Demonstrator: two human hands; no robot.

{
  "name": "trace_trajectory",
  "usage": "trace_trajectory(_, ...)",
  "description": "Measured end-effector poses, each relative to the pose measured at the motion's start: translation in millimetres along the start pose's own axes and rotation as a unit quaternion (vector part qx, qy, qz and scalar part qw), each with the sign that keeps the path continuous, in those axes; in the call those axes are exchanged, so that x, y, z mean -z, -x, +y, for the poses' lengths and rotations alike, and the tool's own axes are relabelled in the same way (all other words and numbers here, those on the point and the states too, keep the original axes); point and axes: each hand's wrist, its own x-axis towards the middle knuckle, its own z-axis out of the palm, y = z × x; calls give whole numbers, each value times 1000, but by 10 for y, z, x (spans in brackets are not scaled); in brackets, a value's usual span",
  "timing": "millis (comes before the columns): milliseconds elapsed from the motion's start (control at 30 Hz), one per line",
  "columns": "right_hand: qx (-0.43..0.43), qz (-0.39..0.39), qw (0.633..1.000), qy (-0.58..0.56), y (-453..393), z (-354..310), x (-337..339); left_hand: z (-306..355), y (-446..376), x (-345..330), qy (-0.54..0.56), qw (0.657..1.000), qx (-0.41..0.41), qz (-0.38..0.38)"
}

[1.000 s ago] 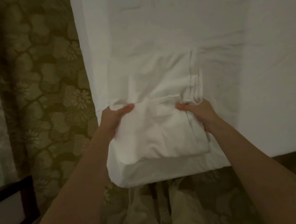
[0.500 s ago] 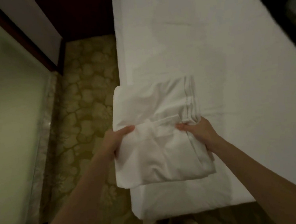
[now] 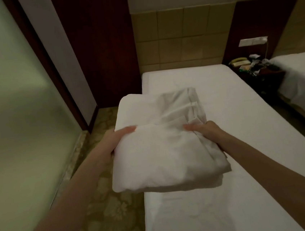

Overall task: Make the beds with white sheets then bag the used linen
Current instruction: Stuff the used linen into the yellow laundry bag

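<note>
A folded white sheet hangs in the air over the left edge of a bed covered in white. My left hand grips the bundle's left side, thumb on top. My right hand grips its right side, where several layered hems show. Both sets of fingers are hidden under the fabric. The bundle's left part overhangs the floor beside the bed.
A frosted glass partition stands at the left with patterned carpet between it and the bed. A padded headboard is at the far end. A dark nightstand with a phone and clutter separates a second white bed.
The folded sheet has been lifted off the bed's near end and carried forward and up. My view has risen from the foot of the bed to the headboard and room.
</note>
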Motion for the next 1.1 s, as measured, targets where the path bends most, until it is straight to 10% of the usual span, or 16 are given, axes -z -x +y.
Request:
trace_trajectory(533, 89, 2, 995, 38, 235, -581, 224, 439, 279, 83, 12, 998, -63, 14)
trace_trajectory(1100, 149, -147, 973, 101, 274, -476, 98, -213, 1294, -207, 98, 976, -41, 188)
